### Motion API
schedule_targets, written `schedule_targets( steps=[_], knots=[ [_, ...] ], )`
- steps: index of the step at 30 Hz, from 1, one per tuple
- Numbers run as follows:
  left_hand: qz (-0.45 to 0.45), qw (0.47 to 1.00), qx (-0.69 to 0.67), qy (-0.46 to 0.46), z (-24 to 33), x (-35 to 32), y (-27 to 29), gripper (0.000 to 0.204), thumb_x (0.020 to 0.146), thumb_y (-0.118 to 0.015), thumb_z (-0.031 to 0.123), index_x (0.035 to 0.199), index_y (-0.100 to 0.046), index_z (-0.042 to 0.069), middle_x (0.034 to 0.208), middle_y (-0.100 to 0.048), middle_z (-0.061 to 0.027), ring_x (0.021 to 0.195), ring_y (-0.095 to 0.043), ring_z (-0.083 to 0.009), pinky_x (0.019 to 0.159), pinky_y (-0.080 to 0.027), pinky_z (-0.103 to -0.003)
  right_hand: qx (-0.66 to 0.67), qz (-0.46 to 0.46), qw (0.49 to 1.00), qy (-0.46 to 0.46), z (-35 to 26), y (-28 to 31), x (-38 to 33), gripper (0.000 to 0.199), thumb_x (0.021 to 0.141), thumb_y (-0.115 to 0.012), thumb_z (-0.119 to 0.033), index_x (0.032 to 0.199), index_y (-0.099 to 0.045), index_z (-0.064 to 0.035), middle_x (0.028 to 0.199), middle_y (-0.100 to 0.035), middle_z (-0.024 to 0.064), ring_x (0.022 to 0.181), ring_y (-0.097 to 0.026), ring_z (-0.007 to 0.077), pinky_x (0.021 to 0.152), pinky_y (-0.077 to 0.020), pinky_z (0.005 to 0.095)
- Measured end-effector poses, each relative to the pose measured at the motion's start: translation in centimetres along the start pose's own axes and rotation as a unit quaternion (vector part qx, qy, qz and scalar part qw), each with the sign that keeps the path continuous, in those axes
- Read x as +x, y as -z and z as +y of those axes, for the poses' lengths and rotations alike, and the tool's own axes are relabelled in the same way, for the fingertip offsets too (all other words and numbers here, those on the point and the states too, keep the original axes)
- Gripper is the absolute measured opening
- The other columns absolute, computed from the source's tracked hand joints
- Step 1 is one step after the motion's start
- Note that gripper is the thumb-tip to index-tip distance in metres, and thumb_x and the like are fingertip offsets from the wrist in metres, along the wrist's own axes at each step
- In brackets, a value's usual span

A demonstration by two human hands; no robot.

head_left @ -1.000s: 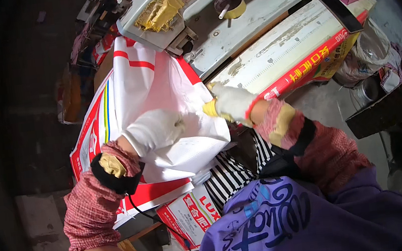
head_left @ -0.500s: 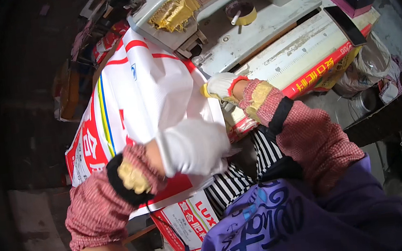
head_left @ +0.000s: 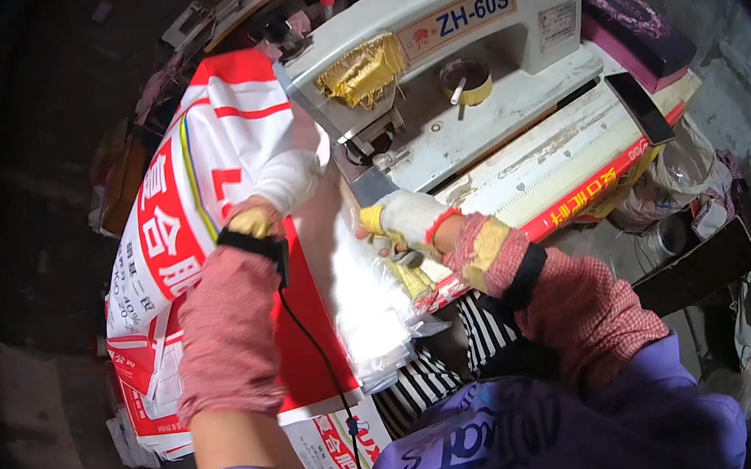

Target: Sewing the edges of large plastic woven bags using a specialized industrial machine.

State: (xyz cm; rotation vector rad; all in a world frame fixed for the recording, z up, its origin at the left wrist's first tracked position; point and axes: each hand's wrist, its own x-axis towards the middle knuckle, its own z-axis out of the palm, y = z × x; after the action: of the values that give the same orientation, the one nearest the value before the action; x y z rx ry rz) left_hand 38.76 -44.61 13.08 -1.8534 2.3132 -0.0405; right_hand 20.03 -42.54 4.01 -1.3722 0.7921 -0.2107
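Note:
A large white and red woven plastic sack (head_left: 290,337) spreads over the left side, its upper part beside the head of a grey-white sewing machine (head_left: 462,16). My left hand (head_left: 291,181), in a white glove, is closed on the sack near the needle area; its fingers are partly hidden and slightly blurred. My right hand (head_left: 406,219), in a white glove with yellow fingertips, is at the left end of the machine bed. Its fingers are curled, and what they hold, if anything, is unclear. Glossy pale plastic (head_left: 367,305) lies brightly lit between the sack and my lap.
A roll of tape (head_left: 467,85) sits on the machine bed with a white stick in it. A dark phone (head_left: 639,107) lies on the ledge at right, near a purple-black box (head_left: 635,33). A black cord (head_left: 315,352) hangs from my left sleeve. Another printed sack (head_left: 331,453) lies below.
My left hand has moved up and away from me, toward the machine's needle. The sack has shifted, exposing more red and bright plastic. My right hand has moved slightly nearer. The view has shifted.

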Motion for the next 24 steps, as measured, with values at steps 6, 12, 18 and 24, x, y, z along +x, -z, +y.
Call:
schedule_targets(
  steps=[6, 12, 18, 24],
  knots=[
    [-0.107, 0.983, -0.033, -0.146, 2.0, -13.8, 6.5, 0.016, 0.074, -0.067, 0.022, 0.067, -0.063, 0.008, 0.068, -0.059, -0.0121, 0.072, -0.057, -0.0337, 0.070, -0.046, -0.042, -0.370, 0.201, 0.884, 0.204, -1.5, -2.3, -0.5, 0.056, 0.081, -0.061, -0.026, 0.132, -0.046, -0.0080, 0.102, -0.065, 0.0191, 0.096, -0.062, 0.0350, 0.083, -0.0490, 0.0440],
    [0.304, 0.939, 0.159, -0.004, 1.6, -26.8, 14.1, 0.021, 0.077, -0.063, 0.002, 0.098, -0.063, 0.002, 0.121, -0.056, -0.0160, 0.112, -0.054, -0.0308, 0.095, -0.044, -0.038, -0.492, 0.225, 0.823, 0.173, -5.2, -5.5, 2.8, 0.021, 0.084, -0.055, -0.017, 0.093, -0.068, -0.0042, 0.094, -0.065, 0.0177, 0.090, -0.065, 0.0334, 0.073, -0.0523, 0.0456],
    [0.371, 0.904, 0.014, 0.214, -4.0, -35.3, 5.9, 0.033, 0.086, -0.058, 0.001, 0.118, -0.053, -0.005, 0.133, -0.047, -0.0162, 0.122, -0.048, -0.0220, 0.100, -0.040, -0.031, -0.358, 0.139, 0.850, 0.360, -8.5, -8.6, -2.7, 0.026, 0.083, -0.061, -0.031, 0.089, -0.065, -0.0066, 0.089, -0.064, 0.0117, 0.086, -0.061, 0.0236, 0.073, -0.0469, 0.0380],
    [0.289, 0.890, 0.004, 0.352, -8.3, -39.2, -3.9, 0.091, 0.069, -0.078, 0.033, 0.140, -0.031, 0.001, 0.143, -0.030, -0.0221, 0.126, -0.040, -0.0375, 0.099, -0.043, -0.037, 0.173, -0.032, 0.936, 0.304, -7.7, -6.1, -6.1, 0.024, 0.093, -0.054, -0.019, 0.108, -0.059, -0.0019, 0.085, -0.063, 0.0001, 0.064, -0.058, 0.0073, 0.056, -0.0484, 0.0194]
  ],
)
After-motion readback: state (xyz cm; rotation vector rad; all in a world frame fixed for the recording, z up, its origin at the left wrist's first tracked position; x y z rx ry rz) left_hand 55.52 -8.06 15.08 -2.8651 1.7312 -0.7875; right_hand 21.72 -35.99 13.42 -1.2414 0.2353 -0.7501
